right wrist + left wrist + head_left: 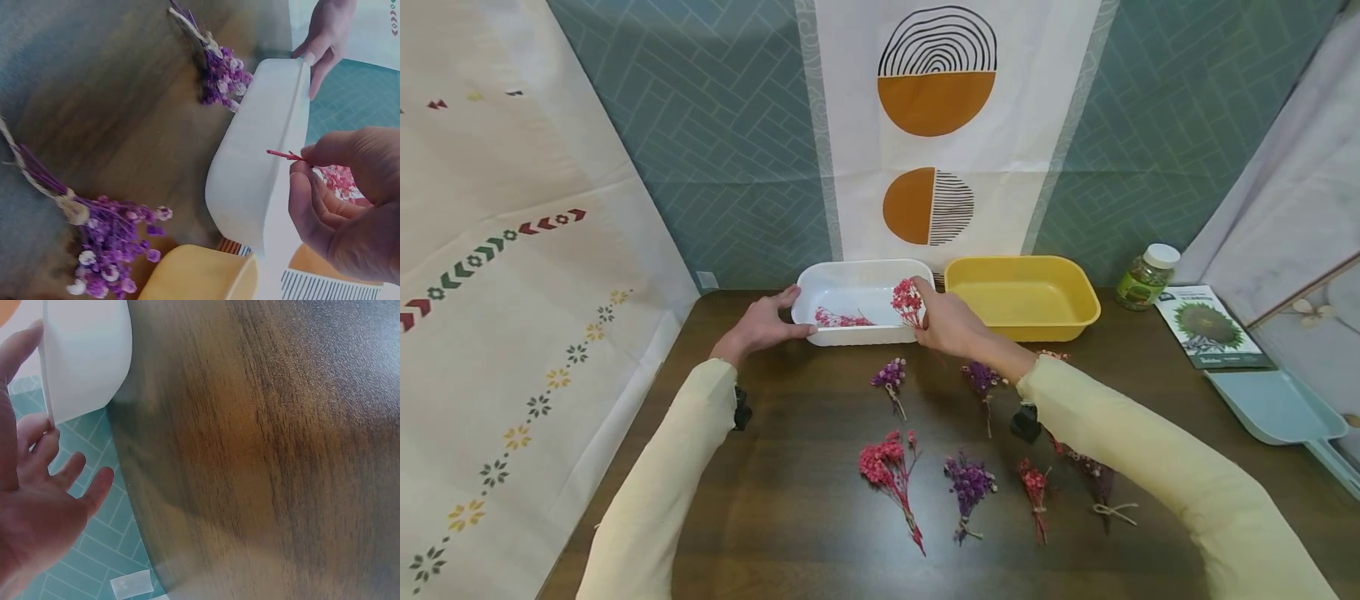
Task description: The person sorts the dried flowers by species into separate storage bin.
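My right hand (951, 321) pinches a sprig of pink dried flowers (907, 302) by its stem, above the right end of a white plastic tray (865, 336). The right wrist view shows the red stem (281, 154) sticking out between thumb and fingers. More pink dried flowers (842, 319) lie inside the tray. My left hand (762, 323) holds the tray's left end, thumb at the front rim and fingers farther back. In the left wrist view, the outer fingers (99, 487) stay spread away from the tray.
A yellow tray (1078, 327) stands beside the white one. Nearer lie a loose pink bunch (887, 467), purple bunches (970, 483) and a small red bunch (1035, 492). At the right are a jar (1142, 279), a seed packet (1213, 329) and a dustpan (1277, 404). A wall rises behind.
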`<move>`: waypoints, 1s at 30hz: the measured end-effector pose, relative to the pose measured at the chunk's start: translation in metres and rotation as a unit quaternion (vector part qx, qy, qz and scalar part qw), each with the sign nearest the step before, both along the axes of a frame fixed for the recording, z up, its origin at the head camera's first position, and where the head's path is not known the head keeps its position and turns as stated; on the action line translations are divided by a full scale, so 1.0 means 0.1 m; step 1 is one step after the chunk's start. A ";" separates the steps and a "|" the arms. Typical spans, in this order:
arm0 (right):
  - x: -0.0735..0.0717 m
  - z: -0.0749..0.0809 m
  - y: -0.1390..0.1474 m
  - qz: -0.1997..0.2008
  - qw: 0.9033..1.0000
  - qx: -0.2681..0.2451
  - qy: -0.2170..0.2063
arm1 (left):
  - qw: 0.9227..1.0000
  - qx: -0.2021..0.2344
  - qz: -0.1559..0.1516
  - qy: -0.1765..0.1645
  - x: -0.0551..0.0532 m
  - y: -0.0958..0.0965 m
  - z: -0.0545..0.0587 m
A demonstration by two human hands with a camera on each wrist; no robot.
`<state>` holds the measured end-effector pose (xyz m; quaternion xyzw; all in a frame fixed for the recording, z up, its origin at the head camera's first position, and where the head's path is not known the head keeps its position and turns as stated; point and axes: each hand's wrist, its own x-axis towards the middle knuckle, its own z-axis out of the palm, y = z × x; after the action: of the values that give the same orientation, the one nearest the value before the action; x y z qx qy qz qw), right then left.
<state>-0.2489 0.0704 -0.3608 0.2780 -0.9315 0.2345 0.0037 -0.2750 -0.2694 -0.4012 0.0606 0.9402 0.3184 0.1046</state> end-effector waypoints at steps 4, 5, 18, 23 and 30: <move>-0.08 0.02 -0.04 0.013 0.999 0.029 0.019 | 1.000 0.001 0.002 -0.001 0.00 0.00 0.01; -0.10 0.03 -0.06 0.015 0.999 0.035 0.018 | 1.000 0.000 0.002 -0.001 0.00 0.00 0.01; -0.42 0.14 -0.28 0.024 0.993 0.116 0.020 | 1.000 -0.003 0.005 0.001 0.00 0.01 0.00; -0.53 0.15 -0.38 0.020 0.993 0.119 0.009 | 1.000 0.001 0.008 0.000 0.01 0.03 0.02; -0.68 0.13 -0.55 0.011 0.988 0.151 0.004 | 1.000 0.002 0.009 -0.006 0.00 0.02 0.01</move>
<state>-0.3165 0.0151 -0.3475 0.2862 -0.9532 0.0900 -0.0367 -0.2747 -0.2672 -0.4000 0.0508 0.9394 0.3215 0.1077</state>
